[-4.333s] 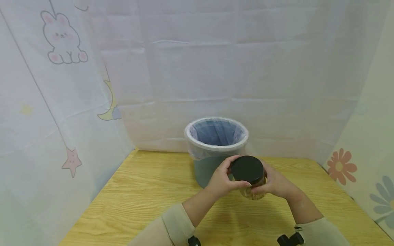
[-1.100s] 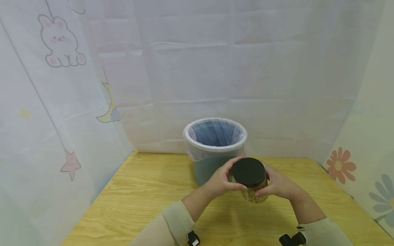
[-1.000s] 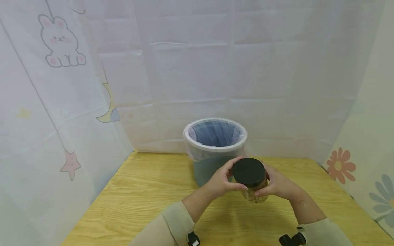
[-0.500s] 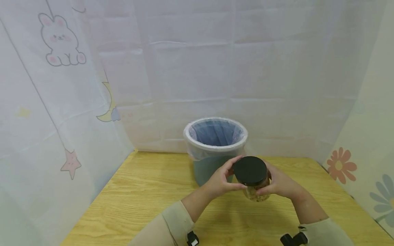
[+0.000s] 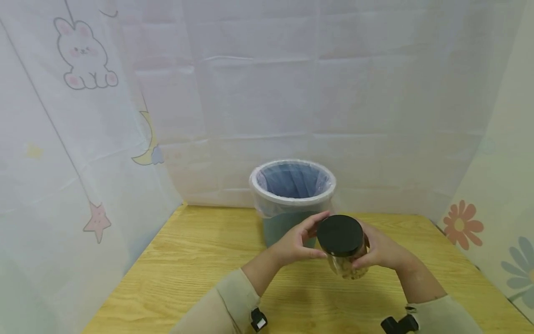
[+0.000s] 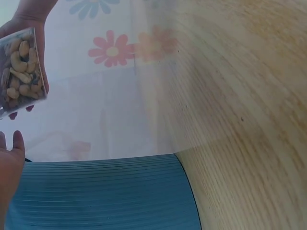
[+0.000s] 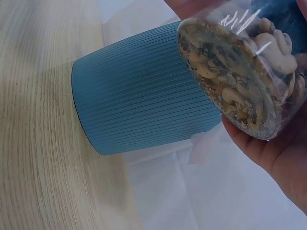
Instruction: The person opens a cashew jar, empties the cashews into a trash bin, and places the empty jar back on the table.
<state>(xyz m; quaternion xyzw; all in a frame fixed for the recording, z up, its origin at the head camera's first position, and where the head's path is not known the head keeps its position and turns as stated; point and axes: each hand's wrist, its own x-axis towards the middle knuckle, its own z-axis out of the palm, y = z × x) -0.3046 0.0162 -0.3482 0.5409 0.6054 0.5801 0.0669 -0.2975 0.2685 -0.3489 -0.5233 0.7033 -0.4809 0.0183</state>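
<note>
A clear jar of mixed nuts [image 5: 348,266] with a black screw lid [image 5: 340,234] is held off the table, its base visible in the right wrist view. My right hand [image 5: 381,250] grips the jar's side, thumb at the front. In the left wrist view, cashews and other nuts show through the jar [image 6: 23,72]. My left hand [image 5: 289,243] is at the lid's left side, thumb and fingers spread around it. A gap shows between the left fingers [image 6: 10,151] and the jar in the left wrist view.
Just behind the hands stands a blue-green ribbed bin [image 5: 275,227] with a white rim and clear plastic liner. It sits on a wooden table [image 5: 200,260]. Patterned white cloth [image 5: 250,102] hangs behind and at both sides.
The left thumb and fingers have come away from the jar and lid, and the left hand has moved slightly left. The jar, still in my right hand, has shifted slightly right. The bin stays put.
</note>
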